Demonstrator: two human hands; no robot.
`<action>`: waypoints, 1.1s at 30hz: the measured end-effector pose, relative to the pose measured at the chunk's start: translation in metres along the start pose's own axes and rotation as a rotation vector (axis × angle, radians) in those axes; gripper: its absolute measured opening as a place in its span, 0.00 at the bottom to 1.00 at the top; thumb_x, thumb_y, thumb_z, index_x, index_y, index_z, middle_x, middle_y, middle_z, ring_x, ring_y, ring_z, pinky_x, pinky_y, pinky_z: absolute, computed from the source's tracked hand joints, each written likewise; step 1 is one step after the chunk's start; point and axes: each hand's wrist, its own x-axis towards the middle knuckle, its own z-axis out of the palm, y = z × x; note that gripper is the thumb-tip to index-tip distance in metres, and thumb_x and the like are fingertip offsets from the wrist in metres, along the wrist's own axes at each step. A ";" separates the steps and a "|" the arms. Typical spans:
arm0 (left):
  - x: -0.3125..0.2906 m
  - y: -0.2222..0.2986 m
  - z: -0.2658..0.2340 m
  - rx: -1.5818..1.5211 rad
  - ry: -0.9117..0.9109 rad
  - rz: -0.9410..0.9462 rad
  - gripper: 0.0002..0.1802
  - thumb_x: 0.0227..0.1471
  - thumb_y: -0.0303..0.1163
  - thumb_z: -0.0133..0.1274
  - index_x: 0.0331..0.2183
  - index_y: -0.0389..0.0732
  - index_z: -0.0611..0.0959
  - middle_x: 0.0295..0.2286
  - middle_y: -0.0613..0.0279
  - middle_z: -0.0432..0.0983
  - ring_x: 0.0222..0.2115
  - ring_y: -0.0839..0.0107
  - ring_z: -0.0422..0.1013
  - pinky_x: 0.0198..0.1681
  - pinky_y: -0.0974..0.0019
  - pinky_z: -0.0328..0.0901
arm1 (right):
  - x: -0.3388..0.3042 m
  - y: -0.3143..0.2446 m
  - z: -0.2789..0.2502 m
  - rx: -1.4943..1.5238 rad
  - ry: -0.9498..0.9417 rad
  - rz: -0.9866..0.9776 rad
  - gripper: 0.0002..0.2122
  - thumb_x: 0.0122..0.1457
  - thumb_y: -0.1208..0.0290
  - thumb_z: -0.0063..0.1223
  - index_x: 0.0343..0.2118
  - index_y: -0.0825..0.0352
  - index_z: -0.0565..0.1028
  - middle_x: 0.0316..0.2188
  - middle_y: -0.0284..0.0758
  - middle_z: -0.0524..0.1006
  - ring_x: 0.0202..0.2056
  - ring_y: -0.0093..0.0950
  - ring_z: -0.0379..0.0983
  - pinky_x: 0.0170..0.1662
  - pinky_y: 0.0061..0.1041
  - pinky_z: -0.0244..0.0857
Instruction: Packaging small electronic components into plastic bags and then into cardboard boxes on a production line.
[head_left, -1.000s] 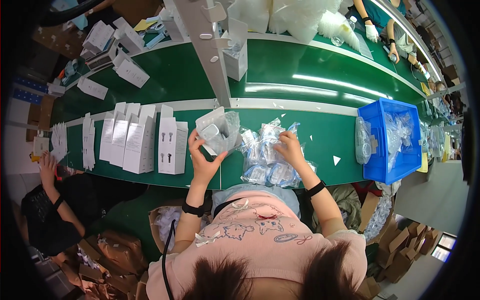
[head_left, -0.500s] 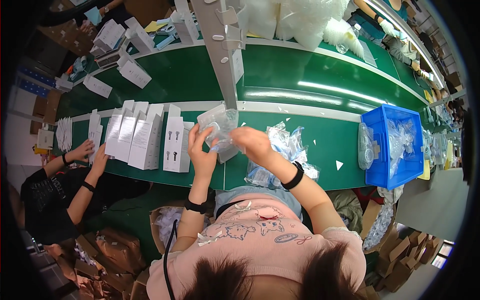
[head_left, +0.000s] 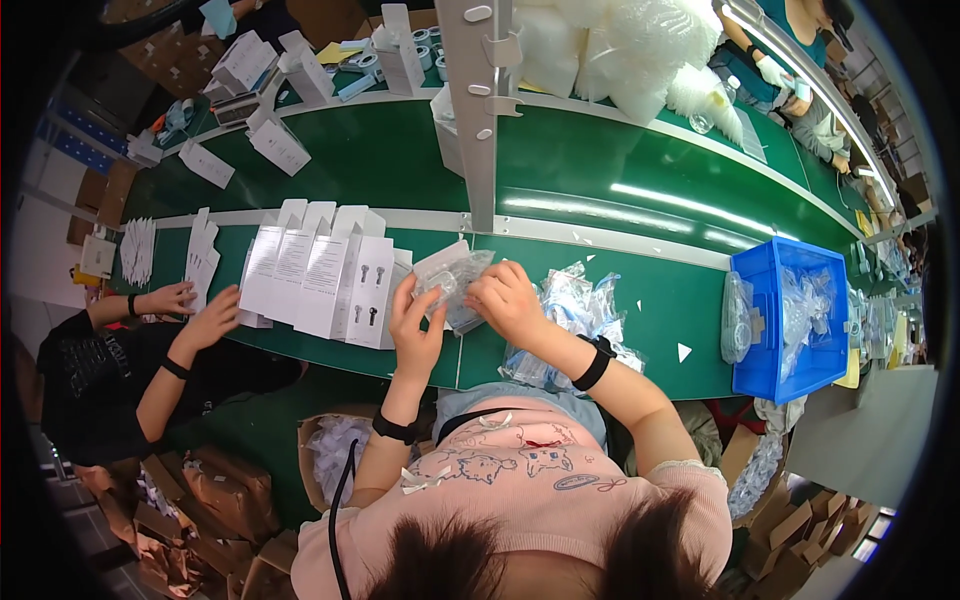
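In front of me, near the table's front edge, both my hands are on a clear, crinkled plastic bag [head_left: 452, 272]. My left hand [head_left: 418, 328] grips its left side between thumb and fingers. On the right side, my right hand [head_left: 508, 302] pinches the bag's edge with fingertips pressed together. A pale surface shows beneath the plastic; I cannot make out what it is. Just left of my left hand is a row of upright white boxes [head_left: 312, 275], the nearest printed with small earphone pictures. Clear bags with white and blue contents [head_left: 585, 318] are piled beside my right forearm.
To the right stands a blue bin [head_left: 762, 335] with clear bags in it. A co-worker's hands [head_left: 212, 318] are by the boxes at left. A metal post [head_left: 474, 130] rises at the table's back edge. White paper scraps [head_left: 684, 352] lie on the green table.
My hands stay on the plastic bag, and my right fingers have closed in on its edge. The white boxes have slid right and stand closer together. The co-worker's near hand has come off them.
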 end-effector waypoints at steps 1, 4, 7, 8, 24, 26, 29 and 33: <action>-0.001 0.000 0.000 -0.018 0.005 -0.020 0.12 0.37 0.20 0.53 0.31 0.36 0.76 0.41 0.49 0.64 0.40 0.56 0.65 0.41 0.64 0.61 | 0.001 -0.002 0.000 -0.005 0.018 0.013 0.12 0.36 0.69 0.54 0.27 0.64 0.70 0.32 0.32 0.67 0.38 0.30 0.61 0.45 0.32 0.56; -0.005 -0.002 -0.003 -0.050 0.015 -0.062 0.12 0.37 0.20 0.53 0.31 0.36 0.77 0.41 0.48 0.64 0.41 0.54 0.64 0.44 0.63 0.59 | 0.001 -0.014 0.000 -0.013 0.001 0.040 0.12 0.37 0.68 0.54 0.27 0.64 0.70 0.33 0.33 0.66 0.39 0.30 0.61 0.45 0.32 0.55; -0.011 -0.008 -0.005 -0.005 0.003 -0.013 0.11 0.38 0.19 0.51 0.30 0.36 0.77 0.41 0.48 0.63 0.41 0.54 0.63 0.44 0.63 0.58 | 0.003 -0.023 -0.003 -0.027 -0.072 0.064 0.12 0.37 0.69 0.55 0.27 0.64 0.70 0.35 0.34 0.66 0.40 0.30 0.60 0.45 0.33 0.55; -0.014 -0.010 -0.004 -0.003 0.008 -0.014 0.11 0.38 0.19 0.51 0.30 0.36 0.77 0.41 0.48 0.63 0.41 0.54 0.63 0.44 0.63 0.58 | 0.001 -0.022 0.001 0.006 -0.047 0.071 0.15 0.36 0.69 0.57 0.30 0.64 0.70 0.36 0.35 0.65 0.41 0.32 0.60 0.46 0.35 0.55; -0.006 0.004 0.002 -0.522 0.139 -0.170 0.13 0.40 0.23 0.50 0.33 0.34 0.75 0.45 0.46 0.58 0.45 0.55 0.61 0.45 0.62 0.58 | -0.054 0.035 -0.003 0.731 -0.117 0.742 0.40 0.31 0.71 0.65 0.50 0.70 0.56 0.46 0.41 0.65 0.48 0.33 0.61 0.50 0.27 0.55; -0.020 -0.009 -0.017 -0.298 0.036 -0.101 0.15 0.41 0.23 0.49 0.36 0.32 0.71 0.44 0.52 0.60 0.44 0.61 0.62 0.47 0.65 0.58 | -0.058 0.053 -0.036 0.814 -0.008 0.927 0.36 0.32 0.72 0.65 0.48 0.70 0.59 0.42 0.38 0.68 0.44 0.31 0.64 0.47 0.27 0.59; -0.036 -0.023 -0.031 -0.249 0.032 -0.232 0.12 0.41 0.20 0.48 0.34 0.33 0.72 0.42 0.53 0.63 0.42 0.64 0.64 0.44 0.68 0.61 | -0.067 0.106 -0.060 0.887 0.293 1.127 0.34 0.32 0.75 0.63 0.47 0.71 0.61 0.40 0.35 0.69 0.41 0.30 0.66 0.44 0.27 0.61; -0.045 -0.037 -0.039 -0.204 0.030 -0.281 0.11 0.41 0.19 0.48 0.33 0.33 0.73 0.40 0.55 0.64 0.39 0.67 0.65 0.41 0.70 0.62 | -0.032 0.145 -0.071 0.809 0.358 1.073 0.34 0.32 0.77 0.62 0.47 0.70 0.59 0.41 0.36 0.67 0.43 0.31 0.64 0.46 0.27 0.59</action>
